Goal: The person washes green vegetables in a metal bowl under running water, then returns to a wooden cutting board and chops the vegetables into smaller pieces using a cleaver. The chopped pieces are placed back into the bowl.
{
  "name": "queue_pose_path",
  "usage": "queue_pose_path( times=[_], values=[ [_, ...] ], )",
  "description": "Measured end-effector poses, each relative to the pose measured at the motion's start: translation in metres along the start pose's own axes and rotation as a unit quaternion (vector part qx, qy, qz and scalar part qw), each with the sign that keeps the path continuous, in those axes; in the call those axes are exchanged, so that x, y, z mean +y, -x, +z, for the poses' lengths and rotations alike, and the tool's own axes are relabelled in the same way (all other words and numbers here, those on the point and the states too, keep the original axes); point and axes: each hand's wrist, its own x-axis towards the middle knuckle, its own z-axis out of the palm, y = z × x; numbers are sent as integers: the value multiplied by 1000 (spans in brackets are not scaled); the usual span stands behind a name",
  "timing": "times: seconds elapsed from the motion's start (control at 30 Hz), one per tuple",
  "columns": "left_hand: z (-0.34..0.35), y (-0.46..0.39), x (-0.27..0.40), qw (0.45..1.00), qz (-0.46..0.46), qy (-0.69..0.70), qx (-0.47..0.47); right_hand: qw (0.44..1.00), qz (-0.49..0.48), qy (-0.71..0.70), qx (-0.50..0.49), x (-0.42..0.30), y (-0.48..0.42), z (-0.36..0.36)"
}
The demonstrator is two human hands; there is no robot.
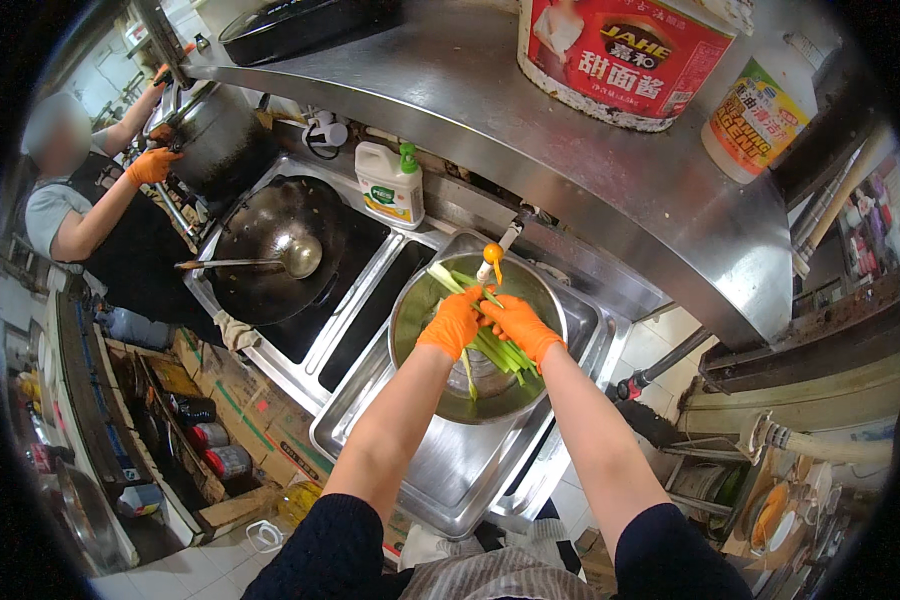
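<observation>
My left hand (450,326), in an orange rubber glove, is closed around green celery-like stalks (504,354). Beside it my right hand (523,328), gloved the same way, grips the same bunch, with the fingers of both hands nearly meeting. The stalks slant across a round stainless steel bowl (411,324), their pale ends to the upper left. One thin stalk (469,375) hangs apart below my left hand. Just above my fingers is a tap (506,241) with an orange handle; whether water runs is hard to tell. Under the bowl lies a rectangular metal tray (450,465).
A steel shelf (450,105) overhangs the back, bearing a red-labelled bucket (630,67) and a cleaner bottle (757,112). Left are a pump jug (390,184) and a wok (255,225) with a ladle (300,257). Another person (82,187) handles a large pot (217,139) at far left.
</observation>
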Motion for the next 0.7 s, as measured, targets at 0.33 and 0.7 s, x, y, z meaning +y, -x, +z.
queue_pose_path(
  times=[0.33, 0.7],
  values=[
    [15, 15, 6, 986, 22, 162, 10, 996, -57, 62, -15, 33, 2, 1],
    [33, 2, 38, 984, 128, 112, 61, 927, -147, 324, 116, 33, -19, -6]
  ],
)
